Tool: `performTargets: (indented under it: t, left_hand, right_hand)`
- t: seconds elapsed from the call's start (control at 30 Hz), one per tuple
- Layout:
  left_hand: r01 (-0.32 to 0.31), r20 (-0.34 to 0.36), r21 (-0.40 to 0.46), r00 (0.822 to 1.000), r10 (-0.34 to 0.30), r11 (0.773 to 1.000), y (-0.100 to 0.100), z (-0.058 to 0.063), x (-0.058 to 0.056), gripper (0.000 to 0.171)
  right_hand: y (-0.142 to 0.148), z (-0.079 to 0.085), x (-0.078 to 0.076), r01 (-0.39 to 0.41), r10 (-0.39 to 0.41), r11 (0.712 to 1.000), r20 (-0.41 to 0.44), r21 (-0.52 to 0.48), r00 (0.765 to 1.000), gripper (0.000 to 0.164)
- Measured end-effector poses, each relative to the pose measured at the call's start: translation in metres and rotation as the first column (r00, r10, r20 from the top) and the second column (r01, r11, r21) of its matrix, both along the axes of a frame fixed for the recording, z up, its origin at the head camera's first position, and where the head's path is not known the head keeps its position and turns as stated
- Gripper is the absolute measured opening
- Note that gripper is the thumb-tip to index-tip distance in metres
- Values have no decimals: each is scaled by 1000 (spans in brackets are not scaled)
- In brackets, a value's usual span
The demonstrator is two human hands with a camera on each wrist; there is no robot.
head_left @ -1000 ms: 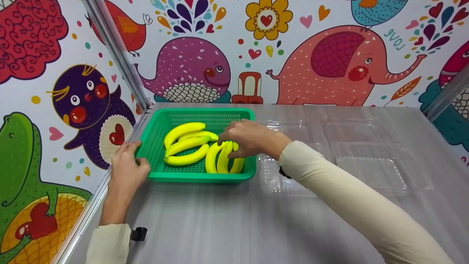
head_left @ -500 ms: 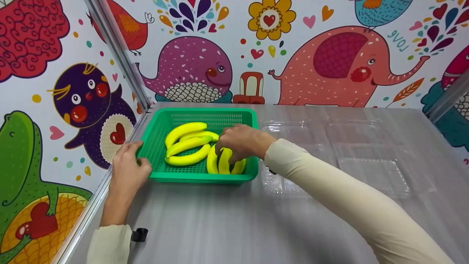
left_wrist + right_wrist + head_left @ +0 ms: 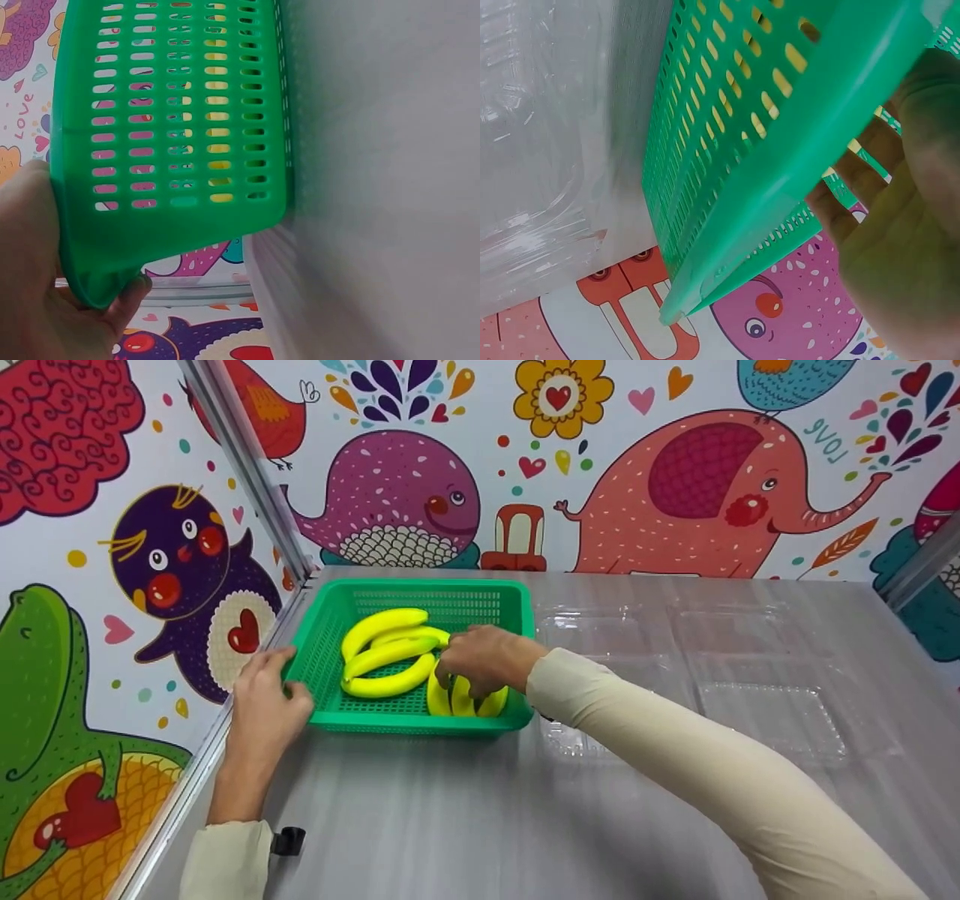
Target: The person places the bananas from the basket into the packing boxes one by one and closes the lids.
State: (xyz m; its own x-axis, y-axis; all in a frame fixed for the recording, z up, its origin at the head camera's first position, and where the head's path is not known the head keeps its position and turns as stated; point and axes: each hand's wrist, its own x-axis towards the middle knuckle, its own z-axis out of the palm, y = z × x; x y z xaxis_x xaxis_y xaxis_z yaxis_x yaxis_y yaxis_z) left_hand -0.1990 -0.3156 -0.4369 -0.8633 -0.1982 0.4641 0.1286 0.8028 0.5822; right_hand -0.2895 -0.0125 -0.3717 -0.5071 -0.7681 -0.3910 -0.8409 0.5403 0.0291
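The right hand (image 3: pixel 487 658) is directed downward, fingers and thumb on either side of the middle banana (image 3: pixel 463 706); whether they grip it cannot be determined. Beneath this hand, a near-side banana (image 3: pixel 438 699) and an outer banana (image 3: pixel 493 705) flank the middle one. Left of it lie four bananas (image 3: pixel 391 654). All seven sit inside the green basket (image 3: pixel 420 721). The left hand (image 3: pixel 266 697) grips the basket's left rim. Right of the right hand, clear plastic containers (image 3: pixel 772 724) rest on the worktop (image 3: pixel 420 825).

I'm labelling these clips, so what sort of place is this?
Probably a staged work booth: cartoon-printed panels with a metal corner post between them stand beside a grey tabletop.
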Motion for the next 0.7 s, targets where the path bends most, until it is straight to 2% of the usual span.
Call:
performTargets:
  t: [0.5,0.7]
  left_hand:
    - [1,-12,18,1000,-1,1000,1,-1,-1,51]
    - [2,17,22,1000,-2,1000,1,0,1,52]
  right_hand:
    - [-4,-7,-5,-2,0,998,34,61,999,47]
    - [-7,-8,-8,-7,3,997,50,78,999,44]
